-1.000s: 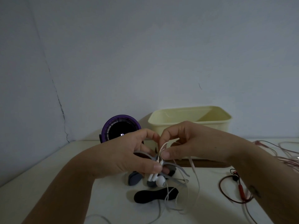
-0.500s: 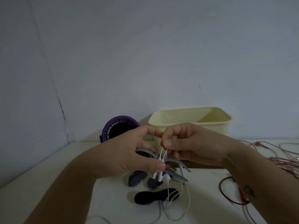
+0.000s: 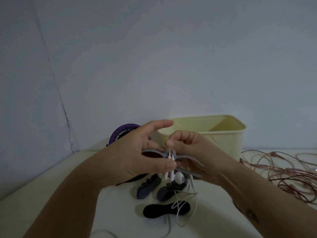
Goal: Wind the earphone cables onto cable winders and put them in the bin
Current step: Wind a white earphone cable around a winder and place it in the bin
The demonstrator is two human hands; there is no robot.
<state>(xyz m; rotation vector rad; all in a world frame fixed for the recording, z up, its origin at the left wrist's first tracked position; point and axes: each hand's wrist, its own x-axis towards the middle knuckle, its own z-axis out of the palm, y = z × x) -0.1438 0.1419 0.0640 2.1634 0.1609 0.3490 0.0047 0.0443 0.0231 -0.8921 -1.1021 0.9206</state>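
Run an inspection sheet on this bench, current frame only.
Surface: white table, dimly lit.
Job's things: grey winder held above table, white earphones hanging from it; three spare winders beneath; cream bin behind.
Clutter: purple round device behind left hand.
Hands: left hand grips the winder; right hand pinches white cable at its centre.
Cables: white cable trails loose onto table; pink cables tangled at right.
Surroundings: plain wall, crack at left.

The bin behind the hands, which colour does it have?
The bin is pale yellow, a plain cream tone without pattern. The head view, the only one, shows it.
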